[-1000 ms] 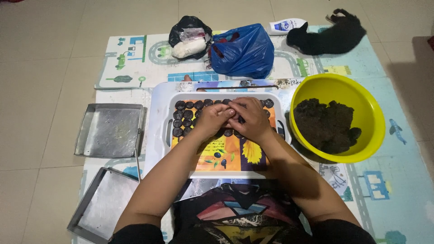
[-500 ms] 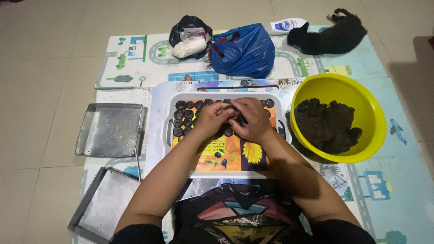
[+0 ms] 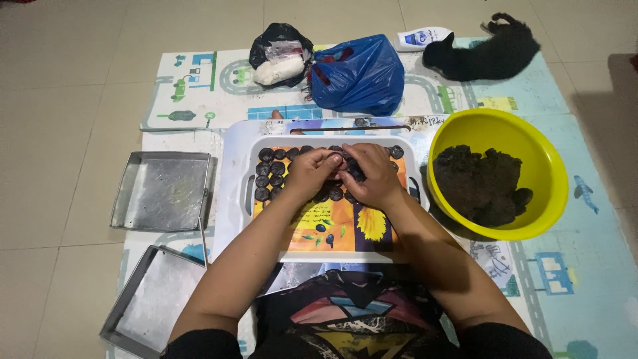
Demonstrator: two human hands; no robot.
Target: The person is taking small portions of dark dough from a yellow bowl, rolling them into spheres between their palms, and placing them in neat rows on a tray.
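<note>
Two hands meet over the far half of a white tray (image 3: 234, 174): the left hand (image 3: 307, 174) and the right hand (image 3: 372, 174) are curled together, fingertips nearly touching, pinching a small dark lump of dough (image 3: 334, 158) between them. The fingers are narrow, closed around that piece rather than spread. Compared with a second ago the hands have hardly shifted; the right hand's fingers have drawn in a little closer to the left's, and the lump now sits right at the fingertips, which suggests the shaping of this one piece is nearly finished. Just left of the fingers, and partly under them, rows of dark round pieces (image 3: 271, 174) lie on the tray's colourful liner; the near half of the liner is mostly bare. To the right of the fingers, just beside the tray, a yellow bowl (image 3: 548, 174) holds a mass of dark dough (image 3: 480, 183). Well to the left of the fingers lie two square metal pans (image 3: 163, 191). Beyond the fingers sit a blue plastic bag (image 3: 359, 73) and a black bag (image 3: 279, 40).
</note>
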